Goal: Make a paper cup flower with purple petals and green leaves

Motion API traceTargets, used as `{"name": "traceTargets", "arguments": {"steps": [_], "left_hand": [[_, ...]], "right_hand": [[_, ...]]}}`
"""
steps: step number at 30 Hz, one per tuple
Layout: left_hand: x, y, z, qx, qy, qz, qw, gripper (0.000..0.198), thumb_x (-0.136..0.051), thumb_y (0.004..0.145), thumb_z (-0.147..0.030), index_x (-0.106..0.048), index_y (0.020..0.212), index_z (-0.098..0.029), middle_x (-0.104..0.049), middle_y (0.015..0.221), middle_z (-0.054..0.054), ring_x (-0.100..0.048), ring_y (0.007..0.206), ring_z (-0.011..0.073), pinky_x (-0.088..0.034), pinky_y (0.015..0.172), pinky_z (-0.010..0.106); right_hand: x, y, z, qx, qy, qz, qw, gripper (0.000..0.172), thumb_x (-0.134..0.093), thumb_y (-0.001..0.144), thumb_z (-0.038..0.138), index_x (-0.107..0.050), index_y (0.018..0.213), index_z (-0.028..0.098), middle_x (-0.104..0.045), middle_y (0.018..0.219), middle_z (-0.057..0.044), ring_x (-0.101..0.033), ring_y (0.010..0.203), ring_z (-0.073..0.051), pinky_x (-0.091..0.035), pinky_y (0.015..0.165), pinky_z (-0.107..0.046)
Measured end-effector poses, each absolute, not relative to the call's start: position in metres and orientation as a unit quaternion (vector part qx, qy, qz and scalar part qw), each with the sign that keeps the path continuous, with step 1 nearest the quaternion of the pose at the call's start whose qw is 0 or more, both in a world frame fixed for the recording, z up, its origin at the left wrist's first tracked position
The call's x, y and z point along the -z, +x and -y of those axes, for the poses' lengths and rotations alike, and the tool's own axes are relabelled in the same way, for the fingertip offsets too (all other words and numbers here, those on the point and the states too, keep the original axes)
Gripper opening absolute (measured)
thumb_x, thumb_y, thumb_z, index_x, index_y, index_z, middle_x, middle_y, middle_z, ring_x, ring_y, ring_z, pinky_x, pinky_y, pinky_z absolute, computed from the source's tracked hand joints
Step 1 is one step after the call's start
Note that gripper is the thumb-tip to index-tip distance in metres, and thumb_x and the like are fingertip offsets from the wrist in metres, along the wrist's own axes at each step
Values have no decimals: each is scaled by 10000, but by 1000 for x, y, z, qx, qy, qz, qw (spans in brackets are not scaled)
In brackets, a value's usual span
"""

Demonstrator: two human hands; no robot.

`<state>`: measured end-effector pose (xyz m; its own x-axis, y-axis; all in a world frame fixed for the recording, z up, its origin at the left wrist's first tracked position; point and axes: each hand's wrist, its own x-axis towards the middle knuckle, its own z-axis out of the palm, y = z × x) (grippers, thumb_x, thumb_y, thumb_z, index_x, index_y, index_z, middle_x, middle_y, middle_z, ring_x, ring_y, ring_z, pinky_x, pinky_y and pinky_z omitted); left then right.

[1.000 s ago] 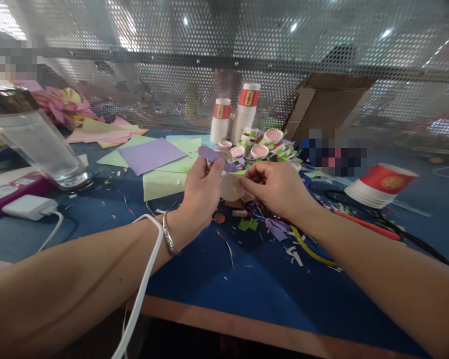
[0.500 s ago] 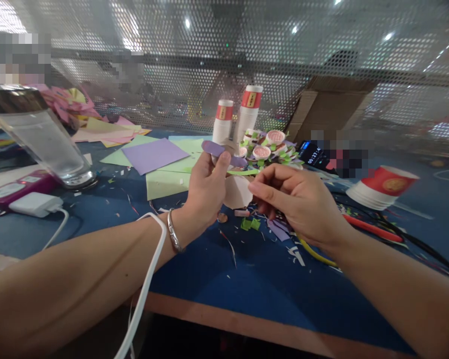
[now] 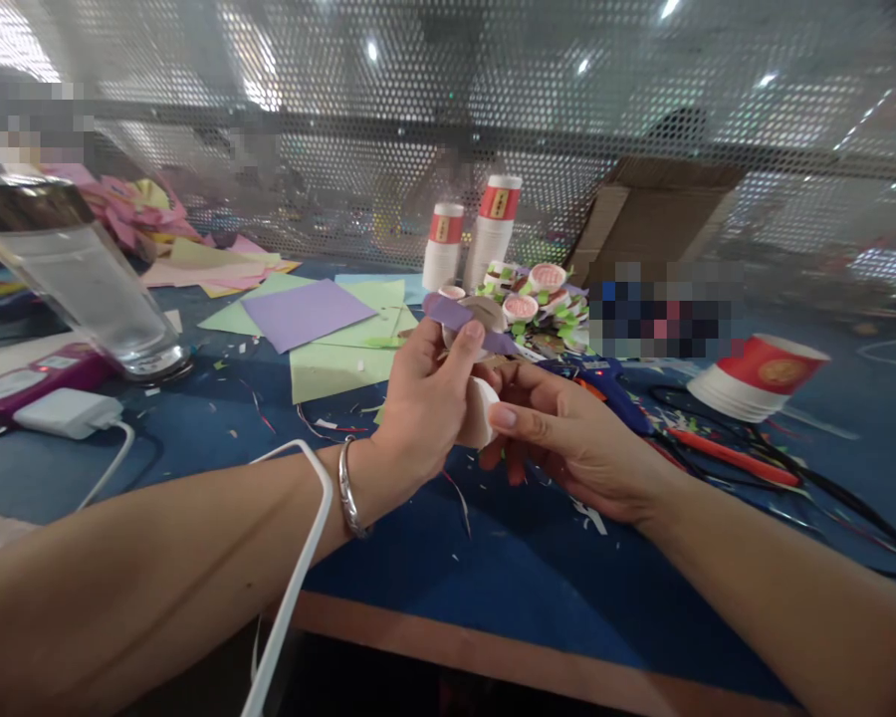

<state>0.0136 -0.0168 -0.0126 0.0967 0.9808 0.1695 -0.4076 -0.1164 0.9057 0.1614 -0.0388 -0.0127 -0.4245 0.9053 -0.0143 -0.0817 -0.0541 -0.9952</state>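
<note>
My left hand (image 3: 418, 408), with a silver bangle on the wrist, is raised over the blue table (image 3: 493, 588) and pinches a paper craft piece with purple petals (image 3: 459, 317) between thumb and fingers. My right hand (image 3: 560, 428) is closed around the white paper-cup part (image 3: 482, 413) of the same piece from the right, touching my left hand. Just behind them lies a cluster of small paper-cup flowers with green leaves (image 3: 534, 294).
Two red-banded cup stacks (image 3: 474, 234) stand at the back before a perforated metal screen. Purple and green paper sheets (image 3: 314, 319), a glass jar (image 3: 75, 279), a white charger (image 3: 64, 411), a blue glue gun (image 3: 616, 388), a lying cup stack (image 3: 762, 373), black cables and paper scraps surround me.
Both hands came closer together and nearer to me. My right hand went from pinching the piece's flat edge to wrapping around its white cup part. The glue gun is now uncovered.
</note>
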Motion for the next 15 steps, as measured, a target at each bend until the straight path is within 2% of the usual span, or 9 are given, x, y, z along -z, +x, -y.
{"name": "traceTargets", "arguments": {"steps": [5,9,15], "left_hand": [[16,16,20,-581,463,-291,603,210,-650,964,-428,-536,952,-252,-525,587,-91,-470,355,68,-339,338,188],[18,17,21,-579,472,-292,598,182,-631,975,-429,-590,1010,-255,-474,554,-70,-529,442,107,-367,385,210],[20,18,16,-601,433,-313,594,168,-710,917,-383,-631,932,-236,-622,753,-13,-596,626,107,-483,573,236]], "right_hand": [[14,160,42,-633,-358,559,398,459,-900,778,430,-580,1028,216,-665,904,14,-703,724,-134,-558,513,-204],[13,157,43,-631,-354,565,396,406,-886,802,383,-605,1043,214,-678,973,-11,-705,794,-145,-578,566,-218],[6,160,49,-604,-365,596,384,383,-894,786,366,-654,1044,214,-683,1059,-31,-689,839,-142,-587,654,-235]]}}
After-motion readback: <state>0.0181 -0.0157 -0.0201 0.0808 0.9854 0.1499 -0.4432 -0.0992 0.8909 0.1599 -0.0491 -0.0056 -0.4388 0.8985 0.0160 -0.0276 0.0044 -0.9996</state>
